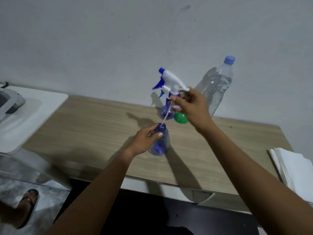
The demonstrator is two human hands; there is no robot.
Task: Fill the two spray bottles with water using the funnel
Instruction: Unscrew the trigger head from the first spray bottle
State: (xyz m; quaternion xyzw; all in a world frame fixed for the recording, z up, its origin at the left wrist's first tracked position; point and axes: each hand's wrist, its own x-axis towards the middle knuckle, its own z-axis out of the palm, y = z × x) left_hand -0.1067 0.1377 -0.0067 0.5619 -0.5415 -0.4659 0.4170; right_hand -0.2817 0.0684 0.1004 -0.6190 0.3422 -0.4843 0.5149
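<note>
The near spray bottle (160, 143) is blue and see-through. It stands on the wooden table (94, 133). The left hand (144, 139) holds it by the neck. The fingers curl round the back and the thumb presses on the front, just under the open mouth.

The right hand (192, 104) is up higher. Its thumb and fingers pinch the bottom ring of the white and blue spray top (169, 76). The top is lifted off the bottle. Its thin tube (165, 116) hangs down from the fingers, and the tip is right at the bottle's mouth.

The far spray bottle (165, 112) stands behind, partly hidden by the right hand. The green funnel (180, 118) sits just beside it, wide end down, under the right wrist. 1 big water bottle (218, 87) with a blue cap stands by the wall. White paper (294, 168) lies at the right edge of the table.
</note>
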